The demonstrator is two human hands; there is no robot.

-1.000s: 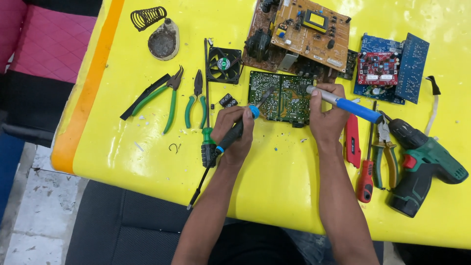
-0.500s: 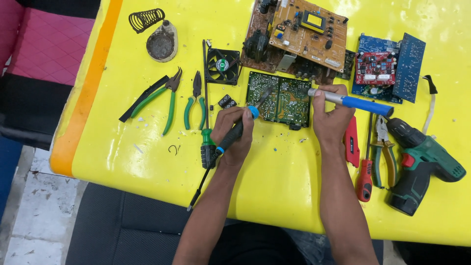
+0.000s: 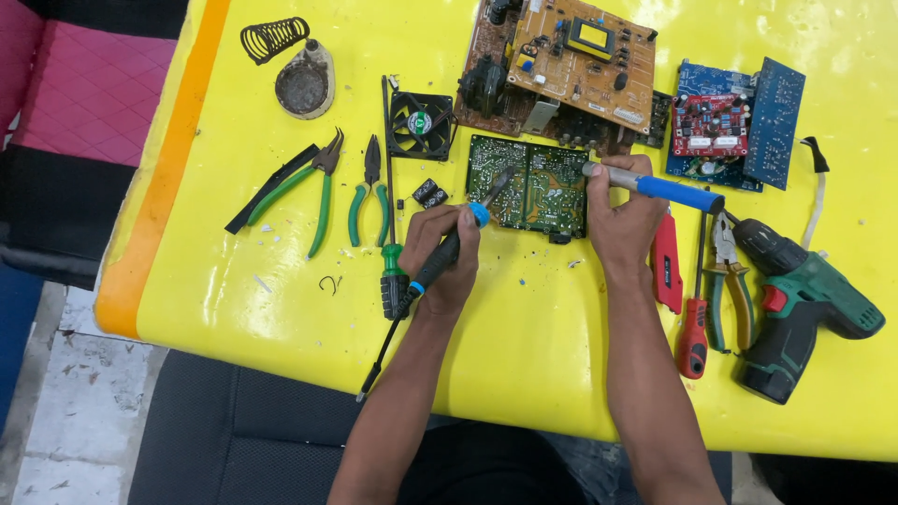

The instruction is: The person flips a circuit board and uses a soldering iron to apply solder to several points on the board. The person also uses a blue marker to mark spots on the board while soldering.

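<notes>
**Soldering iron and pump over a green circuit board**

On yellow bench (image 3: 561,355), far left: coiled iron stand (image 3: 290,70), then green-handled pliers (image 3: 313,192) and cutters (image 3: 369,196), small black fan (image 3: 419,124). Left hand (image 3: 444,257) closed around black soldering iron (image 3: 458,238), tip resting on green circuit board (image 3: 528,185) lying flat at centre. Right hand (image 3: 622,220) gripping blue desoldering pump (image 3: 655,185), nozzle at board's right edge. Behind, brown circuit board (image 3: 580,61). Further right: red cutter (image 3: 666,262), red screwdriver (image 3: 694,323), blue boards (image 3: 739,122), green cordless drill (image 3: 795,304).
</notes>
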